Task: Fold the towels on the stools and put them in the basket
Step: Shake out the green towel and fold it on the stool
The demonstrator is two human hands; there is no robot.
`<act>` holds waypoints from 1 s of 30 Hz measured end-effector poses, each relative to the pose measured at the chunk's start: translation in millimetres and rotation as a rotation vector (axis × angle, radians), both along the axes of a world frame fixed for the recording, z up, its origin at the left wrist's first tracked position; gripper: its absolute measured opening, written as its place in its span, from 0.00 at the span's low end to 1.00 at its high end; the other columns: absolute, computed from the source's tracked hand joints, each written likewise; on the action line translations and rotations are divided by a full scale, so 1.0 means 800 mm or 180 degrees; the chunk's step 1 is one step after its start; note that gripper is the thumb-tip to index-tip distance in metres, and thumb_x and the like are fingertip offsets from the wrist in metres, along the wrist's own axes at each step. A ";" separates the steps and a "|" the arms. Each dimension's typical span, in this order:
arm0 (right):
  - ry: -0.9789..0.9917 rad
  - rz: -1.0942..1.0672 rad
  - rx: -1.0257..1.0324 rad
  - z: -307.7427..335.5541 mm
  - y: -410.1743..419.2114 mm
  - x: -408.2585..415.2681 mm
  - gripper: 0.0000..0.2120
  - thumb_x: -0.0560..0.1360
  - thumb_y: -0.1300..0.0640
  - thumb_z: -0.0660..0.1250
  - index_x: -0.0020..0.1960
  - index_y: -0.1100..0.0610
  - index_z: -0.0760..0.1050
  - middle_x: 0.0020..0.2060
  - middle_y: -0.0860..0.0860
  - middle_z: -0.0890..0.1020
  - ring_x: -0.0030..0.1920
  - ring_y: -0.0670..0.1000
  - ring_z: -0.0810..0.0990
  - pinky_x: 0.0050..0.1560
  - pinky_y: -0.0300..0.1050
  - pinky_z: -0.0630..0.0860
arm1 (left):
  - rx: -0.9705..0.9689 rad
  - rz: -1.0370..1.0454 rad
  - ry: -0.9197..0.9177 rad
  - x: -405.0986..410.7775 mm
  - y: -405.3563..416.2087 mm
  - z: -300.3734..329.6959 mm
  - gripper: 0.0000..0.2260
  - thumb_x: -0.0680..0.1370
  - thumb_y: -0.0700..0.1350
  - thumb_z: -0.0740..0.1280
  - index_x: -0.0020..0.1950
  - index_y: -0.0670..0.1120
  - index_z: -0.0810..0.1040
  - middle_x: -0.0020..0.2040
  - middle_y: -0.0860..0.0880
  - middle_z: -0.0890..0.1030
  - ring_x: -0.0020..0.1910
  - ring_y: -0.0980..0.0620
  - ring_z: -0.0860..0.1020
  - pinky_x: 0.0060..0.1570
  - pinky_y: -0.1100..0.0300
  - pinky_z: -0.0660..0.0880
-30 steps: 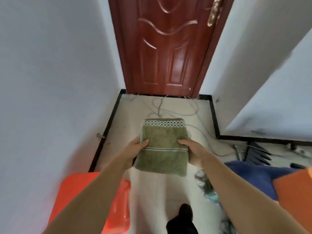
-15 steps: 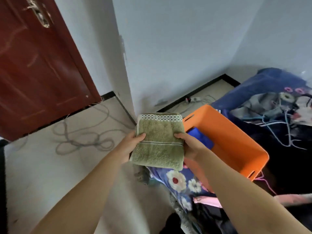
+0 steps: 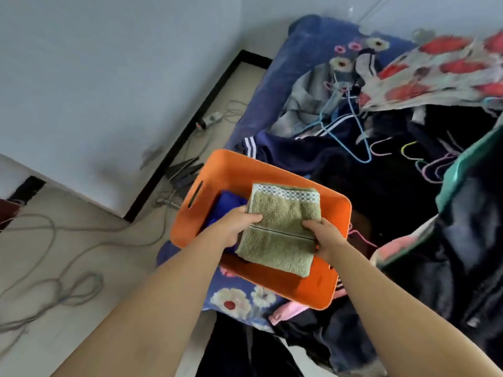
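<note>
Pinching the folded green towel (image 3: 280, 227) at its side edges, the left hand (image 3: 234, 227) and right hand (image 3: 326, 238) hold it at centre frame, directly over the orange basket (image 3: 337, 213). Its long axis runs up-frame, checkered band farthest away. A blue towel (image 3: 228, 205) lies inside, at the basket's left. Lowering looks next.

Both bare forearms reach forward and slightly inward, the 2 hands level with each other. The left hand (image 3: 234, 227) grips the towel's (image 3: 280, 229) left edge, thumb lying flat on top, fingers tucked underneath. The right hand (image 3: 328, 238) pinches the right edge the same way, thumb on top, knuckles bent, wrist straight.
</note>
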State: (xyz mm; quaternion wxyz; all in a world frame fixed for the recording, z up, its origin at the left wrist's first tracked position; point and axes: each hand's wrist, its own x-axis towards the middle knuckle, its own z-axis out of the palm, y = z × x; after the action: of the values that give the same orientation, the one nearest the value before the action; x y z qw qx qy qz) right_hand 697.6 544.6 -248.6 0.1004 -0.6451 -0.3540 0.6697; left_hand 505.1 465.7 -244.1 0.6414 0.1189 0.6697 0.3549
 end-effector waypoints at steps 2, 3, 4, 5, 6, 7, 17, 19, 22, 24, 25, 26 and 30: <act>-0.0546 -0.0129 0.0035 -0.048 0.006 0.003 0.12 0.75 0.59 0.66 0.58 0.56 0.73 0.53 0.57 0.80 0.50 0.58 0.79 0.58 0.57 0.76 | -0.0224 -0.0231 0.0038 0.010 0.022 -0.047 0.17 0.78 0.41 0.66 0.67 0.47 0.73 0.65 0.48 0.76 0.64 0.46 0.74 0.67 0.49 0.69; -0.0753 -0.0208 0.0021 -0.074 0.007 0.004 0.16 0.75 0.60 0.66 0.62 0.58 0.73 0.54 0.58 0.80 0.52 0.60 0.79 0.58 0.57 0.76 | -0.0329 -0.0306 0.0036 0.015 0.028 -0.069 0.18 0.78 0.42 0.66 0.68 0.47 0.72 0.65 0.49 0.75 0.64 0.46 0.73 0.67 0.49 0.68; -0.0896 -0.0286 0.0010 -0.089 0.006 0.003 0.17 0.75 0.60 0.66 0.63 0.60 0.73 0.55 0.59 0.80 0.53 0.60 0.79 0.57 0.57 0.77 | -0.0412 -0.0327 0.0024 0.020 0.032 -0.086 0.18 0.78 0.42 0.66 0.68 0.47 0.72 0.64 0.49 0.75 0.64 0.46 0.73 0.67 0.49 0.68; -0.1032 -0.0378 -0.0024 -0.113 0.007 0.004 0.17 0.74 0.61 0.66 0.63 0.61 0.74 0.56 0.60 0.80 0.54 0.61 0.80 0.57 0.56 0.77 | -0.0512 -0.0332 -0.0008 0.024 0.037 -0.108 0.18 0.78 0.42 0.66 0.68 0.47 0.72 0.63 0.49 0.76 0.64 0.46 0.73 0.67 0.49 0.69; -0.1200 -0.0398 -0.0018 -0.131 0.007 0.002 0.17 0.74 0.60 0.66 0.63 0.62 0.74 0.57 0.60 0.80 0.55 0.61 0.79 0.58 0.55 0.76 | -0.0594 -0.0302 -0.0029 0.027 0.039 -0.126 0.17 0.78 0.41 0.65 0.67 0.46 0.73 0.62 0.48 0.77 0.63 0.45 0.75 0.65 0.48 0.70; -0.1335 -0.0355 -0.0020 -0.145 0.006 0.002 0.18 0.75 0.60 0.65 0.64 0.62 0.73 0.59 0.60 0.79 0.58 0.61 0.78 0.59 0.53 0.75 | -0.0652 -0.0257 -0.0059 0.028 0.040 -0.143 0.16 0.78 0.41 0.65 0.66 0.45 0.74 0.61 0.47 0.78 0.61 0.44 0.76 0.64 0.47 0.72; -0.2262 -0.0289 -0.0169 -0.241 0.003 -0.008 0.19 0.78 0.62 0.60 0.69 0.62 0.69 0.68 0.61 0.72 0.69 0.61 0.70 0.68 0.50 0.66 | -0.1033 -0.0236 0.0781 0.058 0.056 -0.238 0.13 0.79 0.38 0.63 0.63 0.43 0.76 0.59 0.43 0.80 0.58 0.41 0.77 0.54 0.55 0.74; -0.2312 -0.0250 -0.0157 -0.242 0.004 -0.008 0.20 0.78 0.62 0.59 0.69 0.61 0.67 0.69 0.61 0.70 0.69 0.61 0.69 0.69 0.49 0.65 | -0.1064 -0.0331 0.1061 0.066 0.056 -0.243 0.14 0.79 0.39 0.63 0.64 0.42 0.75 0.61 0.42 0.79 0.60 0.40 0.76 0.56 0.53 0.74; -0.2171 -0.0127 -0.0133 -0.228 0.003 -0.010 0.22 0.77 0.62 0.61 0.70 0.60 0.67 0.70 0.60 0.70 0.70 0.61 0.68 0.70 0.51 0.65 | -0.1113 -0.0653 0.1233 0.067 0.055 -0.232 0.17 0.78 0.42 0.64 0.67 0.41 0.72 0.63 0.42 0.77 0.61 0.40 0.75 0.60 0.50 0.74; -0.2006 0.0063 -0.0117 -0.205 0.004 -0.009 0.23 0.77 0.62 0.60 0.71 0.59 0.65 0.69 0.58 0.71 0.68 0.61 0.69 0.67 0.50 0.68 | -0.1092 -0.0793 0.1197 0.060 0.053 -0.216 0.19 0.79 0.45 0.64 0.68 0.41 0.71 0.65 0.43 0.76 0.62 0.40 0.75 0.59 0.51 0.74; -0.1953 0.0275 -0.0073 -0.189 0.006 -0.006 0.23 0.78 0.63 0.58 0.72 0.59 0.63 0.69 0.57 0.70 0.68 0.60 0.69 0.65 0.48 0.68 | -0.1035 -0.0805 0.1196 0.054 0.052 -0.203 0.19 0.79 0.46 0.63 0.68 0.41 0.71 0.64 0.43 0.76 0.61 0.41 0.75 0.56 0.53 0.74; -0.1958 0.0558 -0.0067 -0.173 0.007 -0.006 0.23 0.79 0.62 0.56 0.73 0.60 0.60 0.70 0.58 0.69 0.69 0.60 0.69 0.65 0.48 0.68 | -0.0991 -0.0794 0.1202 0.045 0.048 -0.190 0.18 0.79 0.47 0.63 0.68 0.42 0.71 0.63 0.44 0.76 0.60 0.42 0.75 0.52 0.54 0.73; -0.2094 0.1643 0.0532 -0.094 0.015 -0.008 0.23 0.78 0.61 0.58 0.73 0.58 0.61 0.67 0.60 0.72 0.66 0.61 0.72 0.63 0.47 0.69 | -0.0833 -0.0622 0.1415 -0.006 0.027 -0.131 0.11 0.79 0.45 0.63 0.56 0.41 0.77 0.58 0.39 0.79 0.55 0.40 0.78 0.55 0.53 0.75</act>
State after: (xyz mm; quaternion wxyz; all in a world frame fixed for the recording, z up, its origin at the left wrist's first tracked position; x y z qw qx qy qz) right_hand 691.2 556.6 -323.6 -0.1369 -0.7042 -0.5701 0.4004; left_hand 500.5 487.1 -349.3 0.5198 0.1741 0.8195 0.1670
